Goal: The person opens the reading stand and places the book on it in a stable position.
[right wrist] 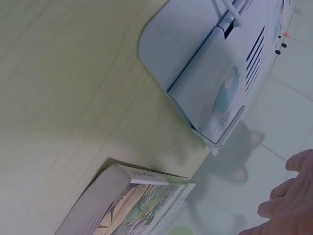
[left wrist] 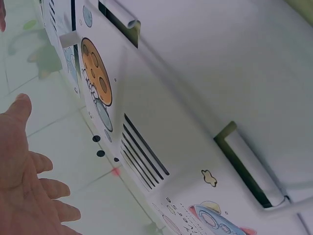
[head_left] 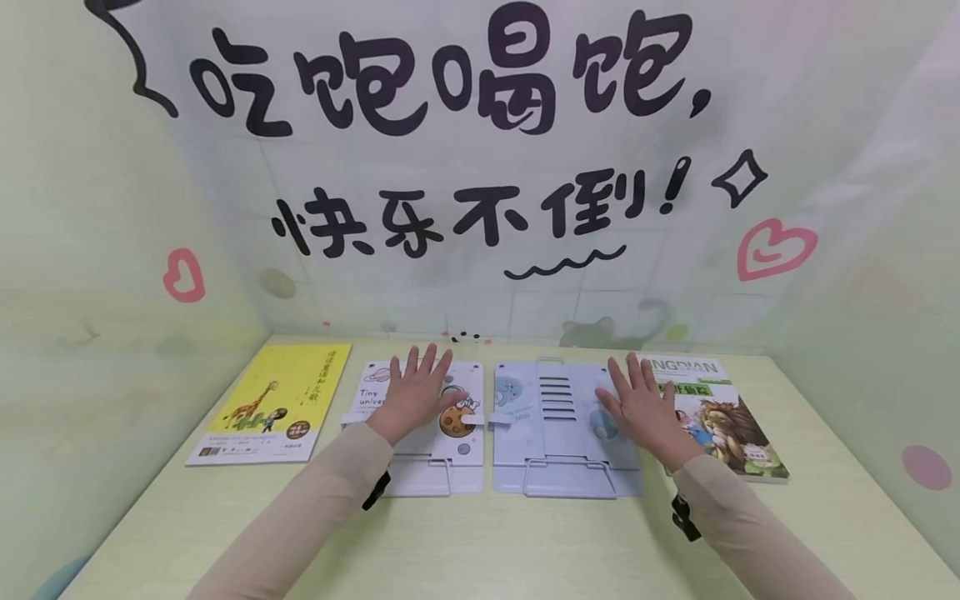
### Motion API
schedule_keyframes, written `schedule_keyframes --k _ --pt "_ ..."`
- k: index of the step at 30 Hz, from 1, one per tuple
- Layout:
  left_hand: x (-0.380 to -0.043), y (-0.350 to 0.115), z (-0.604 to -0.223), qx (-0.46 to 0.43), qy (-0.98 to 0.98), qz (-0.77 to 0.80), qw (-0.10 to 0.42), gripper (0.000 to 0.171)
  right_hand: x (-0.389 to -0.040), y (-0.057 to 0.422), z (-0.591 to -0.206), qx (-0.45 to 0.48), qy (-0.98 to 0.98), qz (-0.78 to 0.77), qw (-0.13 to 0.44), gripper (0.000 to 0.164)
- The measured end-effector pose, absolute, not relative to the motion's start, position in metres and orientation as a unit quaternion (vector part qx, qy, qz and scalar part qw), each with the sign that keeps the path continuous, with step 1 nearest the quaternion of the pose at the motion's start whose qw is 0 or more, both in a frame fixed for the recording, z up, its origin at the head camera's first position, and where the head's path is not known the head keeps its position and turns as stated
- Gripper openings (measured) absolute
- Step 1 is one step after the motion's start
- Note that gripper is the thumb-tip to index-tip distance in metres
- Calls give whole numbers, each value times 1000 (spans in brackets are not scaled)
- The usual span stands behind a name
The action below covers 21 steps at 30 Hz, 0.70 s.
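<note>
My left hand, fingers spread and straight, is over a white metal book stand printed "Tiny universe" with planets. In the left wrist view this hand appears apart from the stand's panel, which has slots and wire legs. Over the right side of a pale blue book stand is my right hand, its fingers also spread. The right wrist view shows that hand clear of the blue stand. Both stands lie folded side by side. Neither hand holds anything.
A yellow book with a giraffe lies at the left of the table. At the right is a thick book with a lion on its cover, partly behind my right hand. Printed walls enclose the back and sides.
</note>
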State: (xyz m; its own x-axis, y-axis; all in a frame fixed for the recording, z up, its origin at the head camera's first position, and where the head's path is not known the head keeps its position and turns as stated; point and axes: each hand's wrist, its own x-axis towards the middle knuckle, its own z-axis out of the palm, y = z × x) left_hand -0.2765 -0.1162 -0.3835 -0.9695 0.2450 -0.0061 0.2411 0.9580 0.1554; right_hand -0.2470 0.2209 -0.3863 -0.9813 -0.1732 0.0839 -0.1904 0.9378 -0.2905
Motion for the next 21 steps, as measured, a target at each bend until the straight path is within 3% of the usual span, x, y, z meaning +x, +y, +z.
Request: schedule_keyframes --k 14,21 --pt "-275 -119 -387 119 990 71 21 80 -245 219 -393 101 -981 159 38 65" --pt "-274 -128 -388 115 989 94 25 76 -244 207 -392 142 -972 167 82 58"
